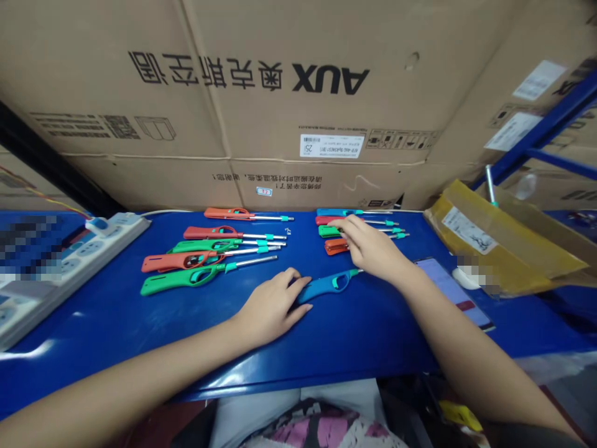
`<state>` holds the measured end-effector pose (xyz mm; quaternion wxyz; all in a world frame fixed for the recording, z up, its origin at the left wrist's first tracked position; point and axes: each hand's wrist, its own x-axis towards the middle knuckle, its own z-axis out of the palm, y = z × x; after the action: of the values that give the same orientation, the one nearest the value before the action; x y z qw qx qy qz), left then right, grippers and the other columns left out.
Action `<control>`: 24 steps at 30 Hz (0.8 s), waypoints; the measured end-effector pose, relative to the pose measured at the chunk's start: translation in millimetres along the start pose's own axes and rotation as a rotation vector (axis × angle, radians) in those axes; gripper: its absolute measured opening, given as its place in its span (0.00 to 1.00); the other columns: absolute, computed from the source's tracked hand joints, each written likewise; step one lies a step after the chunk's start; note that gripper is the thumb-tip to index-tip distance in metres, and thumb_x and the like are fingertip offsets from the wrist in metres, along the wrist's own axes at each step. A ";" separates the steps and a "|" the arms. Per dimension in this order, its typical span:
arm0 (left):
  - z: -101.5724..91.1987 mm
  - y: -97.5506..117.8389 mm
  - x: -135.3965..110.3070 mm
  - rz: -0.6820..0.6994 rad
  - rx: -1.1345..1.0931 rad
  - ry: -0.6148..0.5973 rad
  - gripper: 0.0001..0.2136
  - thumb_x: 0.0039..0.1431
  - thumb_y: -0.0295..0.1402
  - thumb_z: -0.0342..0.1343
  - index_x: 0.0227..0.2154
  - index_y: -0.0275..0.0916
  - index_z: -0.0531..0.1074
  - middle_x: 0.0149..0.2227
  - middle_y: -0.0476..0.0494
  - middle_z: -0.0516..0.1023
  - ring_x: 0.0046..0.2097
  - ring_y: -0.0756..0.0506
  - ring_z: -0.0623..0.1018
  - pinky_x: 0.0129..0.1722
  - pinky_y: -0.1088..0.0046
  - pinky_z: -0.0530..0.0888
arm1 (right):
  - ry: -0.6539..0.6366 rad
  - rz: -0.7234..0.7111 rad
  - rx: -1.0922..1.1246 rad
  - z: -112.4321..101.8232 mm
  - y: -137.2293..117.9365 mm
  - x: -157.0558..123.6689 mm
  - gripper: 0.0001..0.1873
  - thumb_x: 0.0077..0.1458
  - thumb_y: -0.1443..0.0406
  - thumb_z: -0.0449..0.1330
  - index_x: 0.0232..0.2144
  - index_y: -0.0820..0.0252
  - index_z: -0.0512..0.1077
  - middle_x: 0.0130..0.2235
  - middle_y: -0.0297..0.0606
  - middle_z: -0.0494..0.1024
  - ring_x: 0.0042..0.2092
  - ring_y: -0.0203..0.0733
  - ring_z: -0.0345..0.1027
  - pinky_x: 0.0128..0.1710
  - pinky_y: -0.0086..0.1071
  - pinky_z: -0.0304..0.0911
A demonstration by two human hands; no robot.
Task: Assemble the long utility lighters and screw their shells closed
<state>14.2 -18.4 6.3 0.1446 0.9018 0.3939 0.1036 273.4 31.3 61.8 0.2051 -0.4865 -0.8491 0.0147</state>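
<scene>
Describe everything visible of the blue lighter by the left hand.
The blue lighter looks plastic: slim handle, trigger loop, teal piece inside. A short stretch of metallic rod shows; the right hand hides the rest. It apparently lies slantwise on the table, rod rightward, its handle end between thumb and fingers of the left hand.

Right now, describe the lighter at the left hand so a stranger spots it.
In front of the cardboard is a blue table. On it, at the left hand, lies the blue lighter, nearer you than the blue one at the back.
</scene>
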 end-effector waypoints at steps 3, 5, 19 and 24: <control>-6.9 1.8 2.1 -0.011 0.047 -0.066 0.22 0.69 0.39 0.51 0.62 0.38 0.62 0.52 0.36 0.70 0.47 0.39 0.78 0.48 0.58 0.79 | -0.029 0.146 -0.110 14.9 15.2 1.4 0.21 0.66 0.66 0.52 0.59 0.50 0.67 0.55 0.40 0.76 0.53 0.49 0.73 0.43 0.36 0.68; -13.5 -0.3 3.0 0.000 0.051 -0.100 0.19 0.70 0.36 0.49 0.60 0.37 0.62 0.51 0.37 0.71 0.45 0.40 0.79 0.46 0.60 0.79 | 0.031 0.247 -0.126 22.4 27.4 3.4 0.26 0.62 0.62 0.58 0.62 0.55 0.64 0.55 0.44 0.78 0.51 0.53 0.74 0.42 0.38 0.68; -61.5 -72.4 -33.6 0.099 0.170 0.121 0.15 0.71 0.41 0.47 0.55 0.42 0.65 0.46 0.43 0.81 0.43 0.42 0.82 0.43 0.67 0.77 | 0.159 0.349 -0.078 46.6 89.8 11.3 0.11 0.64 0.63 0.54 0.44 0.59 0.75 0.47 0.50 0.80 0.51 0.57 0.70 0.48 0.42 0.64; -75.8 -89.1 -23.0 -0.112 0.106 0.195 0.24 0.68 0.50 0.46 0.58 0.40 0.64 0.50 0.39 0.79 0.43 0.39 0.82 0.42 0.65 0.76 | 0.069 0.261 -0.011 47.3 91.4 10.5 0.09 0.65 0.62 0.56 0.43 0.57 0.74 0.42 0.44 0.80 0.45 0.49 0.72 0.44 0.37 0.63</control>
<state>-84.6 35.8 45.2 0.0632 0.8705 0.4606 0.1616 326.6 96.4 1.5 0.2276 -0.5942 -0.7712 0.0199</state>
